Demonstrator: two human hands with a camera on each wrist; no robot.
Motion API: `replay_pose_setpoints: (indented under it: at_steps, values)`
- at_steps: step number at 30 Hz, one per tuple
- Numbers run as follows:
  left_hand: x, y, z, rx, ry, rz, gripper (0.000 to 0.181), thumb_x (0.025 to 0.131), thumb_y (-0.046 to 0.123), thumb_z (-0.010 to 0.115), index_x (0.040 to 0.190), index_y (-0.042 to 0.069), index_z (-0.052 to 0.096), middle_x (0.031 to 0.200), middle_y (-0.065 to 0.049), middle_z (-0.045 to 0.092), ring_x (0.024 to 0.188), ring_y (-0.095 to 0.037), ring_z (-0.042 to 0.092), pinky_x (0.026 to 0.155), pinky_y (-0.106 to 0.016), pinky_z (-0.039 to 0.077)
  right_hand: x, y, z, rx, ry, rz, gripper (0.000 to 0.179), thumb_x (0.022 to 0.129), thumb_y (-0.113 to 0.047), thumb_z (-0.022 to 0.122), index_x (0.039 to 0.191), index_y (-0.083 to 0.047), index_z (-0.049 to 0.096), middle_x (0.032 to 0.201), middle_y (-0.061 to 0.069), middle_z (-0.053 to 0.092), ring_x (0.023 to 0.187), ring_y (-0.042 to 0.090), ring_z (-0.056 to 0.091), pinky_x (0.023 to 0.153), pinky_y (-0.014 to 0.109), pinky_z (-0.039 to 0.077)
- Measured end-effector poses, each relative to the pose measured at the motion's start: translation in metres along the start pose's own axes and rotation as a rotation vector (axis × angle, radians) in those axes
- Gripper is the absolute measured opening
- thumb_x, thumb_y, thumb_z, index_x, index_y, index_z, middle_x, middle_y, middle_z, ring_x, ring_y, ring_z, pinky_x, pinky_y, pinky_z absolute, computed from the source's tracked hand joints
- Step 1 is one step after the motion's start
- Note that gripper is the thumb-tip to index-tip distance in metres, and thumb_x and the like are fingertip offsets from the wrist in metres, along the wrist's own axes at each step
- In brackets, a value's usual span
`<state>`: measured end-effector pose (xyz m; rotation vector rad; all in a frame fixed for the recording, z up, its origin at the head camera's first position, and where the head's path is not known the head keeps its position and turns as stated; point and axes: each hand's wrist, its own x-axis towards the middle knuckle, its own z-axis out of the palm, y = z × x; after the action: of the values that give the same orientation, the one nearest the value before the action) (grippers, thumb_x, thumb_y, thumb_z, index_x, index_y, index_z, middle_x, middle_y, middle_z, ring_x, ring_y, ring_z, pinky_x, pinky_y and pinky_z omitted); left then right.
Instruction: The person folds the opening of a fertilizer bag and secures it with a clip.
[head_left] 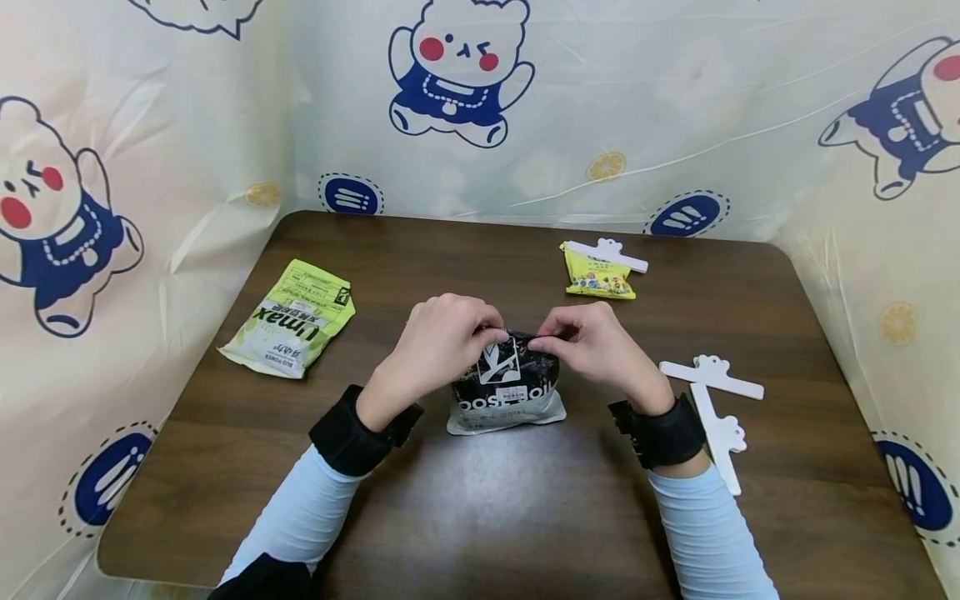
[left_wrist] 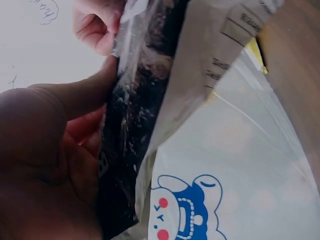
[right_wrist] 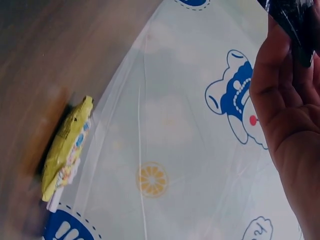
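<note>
Two hands at the table's middle, left hand [head_left: 438, 340] and right hand [head_left: 596, 343] each pinching the top edge of a black snack bag [head_left: 506, 392] standing on the wooden table [head_left: 480, 508], two white clips [head_left: 716, 408] just right.

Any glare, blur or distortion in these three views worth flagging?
Head view: sharp, with a glare patch on the table before the black bag and bowed wide-angle edges. Left wrist: left hand dark and soft, very close. Right wrist: yellow packet and tabletop blurred.
</note>
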<state>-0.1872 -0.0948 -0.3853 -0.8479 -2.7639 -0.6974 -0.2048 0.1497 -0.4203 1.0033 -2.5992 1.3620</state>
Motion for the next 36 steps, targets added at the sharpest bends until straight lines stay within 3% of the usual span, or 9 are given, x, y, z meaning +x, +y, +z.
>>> replay_pose_setpoints:
  at_steps: [3,9,13,17,22,29,33,36]
  values:
    - [-0.001,0.001,0.0,-0.002,0.0,-0.006,0.007,0.093,0.023,0.08,0.092,0.017,0.082,0.083,0.003,0.078,0.071,-0.015,0.067,0.056,-0.04,0.052,-0.001,0.0,0.001,0.009,0.0,0.007,0.011,0.088,-0.01,0.085,0.08,-0.012,0.077,0.07,0.002,0.073,0.057,0.015,0.055,0.051,0.03,0.047]
    - [-0.004,0.002,0.002,-0.014,0.046,0.071,0.004,0.093,0.02,0.08,0.091,0.018,0.081,0.084,0.004,0.078,0.069,-0.014,0.067,0.052,-0.038,0.049,-0.001,0.002,-0.001,0.032,-0.012,0.042,0.005,0.089,-0.012,0.084,0.09,-0.012,0.079,0.078,0.003,0.077,0.068,0.015,0.064,0.058,0.034,0.052]
    - [-0.005,0.004,0.002,-0.011,0.053,0.124,0.004,0.094,0.02,0.079,0.093,0.017,0.081,0.083,0.004,0.076,0.067,-0.014,0.066,0.048,-0.035,0.046,-0.001,0.001,0.0,0.069,-0.046,-0.015,0.013,0.091,-0.01,0.081,0.104,-0.011,0.078,0.091,0.004,0.078,0.078,0.016,0.067,0.065,0.039,0.054]
    - [-0.006,0.006,0.002,0.004,0.052,0.153,0.005,0.094,0.021,0.079,0.094,0.017,0.082,0.082,0.005,0.075,0.067,-0.013,0.066,0.048,-0.035,0.047,0.001,-0.001,0.004,0.074,-0.044,-0.076,0.011,0.092,-0.005,0.079,0.102,-0.009,0.078,0.089,0.005,0.076,0.073,0.017,0.063,0.062,0.04,0.053]
    - [-0.005,0.005,-0.002,0.026,0.017,0.149,0.008,0.095,0.024,0.079,0.091,0.017,0.081,0.079,0.004,0.075,0.066,-0.014,0.066,0.053,-0.037,0.052,0.002,-0.002,0.008,0.062,-0.017,-0.094,0.007,0.092,-0.001,0.078,0.094,-0.008,0.079,0.083,0.005,0.077,0.072,0.016,0.064,0.062,0.041,0.055]
    - [-0.004,0.0,-0.012,0.082,-0.061,0.071,0.012,0.092,0.03,0.081,0.085,0.019,0.081,0.074,0.005,0.075,0.063,-0.014,0.064,0.051,-0.039,0.051,0.002,-0.005,0.014,0.014,0.058,-0.178,0.009,0.09,0.001,0.079,0.092,-0.009,0.08,0.081,0.004,0.077,0.068,0.014,0.062,0.059,0.036,0.052]
    - [-0.005,-0.005,-0.013,0.068,-0.058,0.093,0.012,0.093,0.029,0.08,0.085,0.02,0.082,0.075,0.005,0.076,0.064,-0.014,0.065,0.05,-0.037,0.049,0.003,-0.005,0.017,0.01,0.078,-0.199,0.007,0.09,-0.002,0.08,0.092,-0.009,0.081,0.081,0.005,0.078,0.068,0.013,0.063,0.058,0.035,0.052]
    - [-0.006,-0.008,-0.014,0.077,-0.032,0.123,0.012,0.094,0.028,0.079,0.086,0.02,0.082,0.076,0.005,0.078,0.064,-0.014,0.066,0.049,-0.036,0.048,0.003,-0.004,0.014,0.021,0.064,-0.144,0.005,0.09,-0.007,0.081,0.095,-0.009,0.082,0.084,0.006,0.08,0.071,0.013,0.066,0.06,0.035,0.054]
